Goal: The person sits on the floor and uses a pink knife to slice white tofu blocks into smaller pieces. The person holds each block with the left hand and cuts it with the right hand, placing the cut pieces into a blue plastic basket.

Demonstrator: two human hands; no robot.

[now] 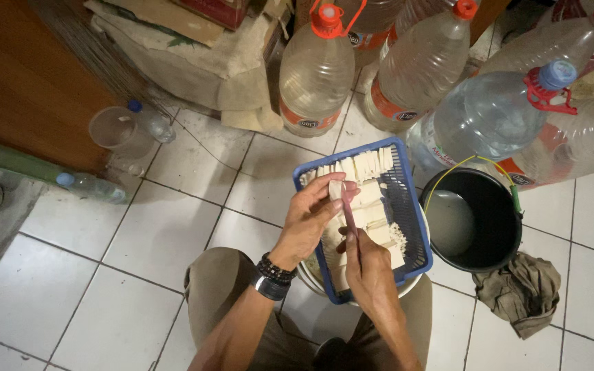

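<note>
Pale cream tofu slab (336,190), flat and soft-edged, held upright over the blue tray (410,213). Left hand (311,214) has its grip clamped on the slab, thumb and fingers wrapped round its lower part; black bead bracelets on that wrist. Right hand (367,269), just below and touching the work, has its grip closed on a thin pink-handled knife (348,209) whose upper end lies against the slab. More cut tofu pieces (366,165) stand in a row along the tray's far edge and lie stacked down its middle; small crumbs sit near the right side. The tray is a slotted plastic basket, resting on a white bucket (311,278) between the person's knees.

Surface and room, from the left: a wooden door panel (22,82); a small clear bottle with blue cap (91,187) lying on the floor; a clear plastic cup (113,129) with another small bottle beside it. White tiled floor (139,240), dark grout, somewhat grimy. Behind, sacking and cardboard piled up. Then several large clear water jugs (316,72) with red caps, crowded together across the top. Right of the tray, a black bucket (476,220) holding cloudy liquid, yellow-green handle up. A crumpled olive rag (520,292) lies on the tiles just below it.
</note>
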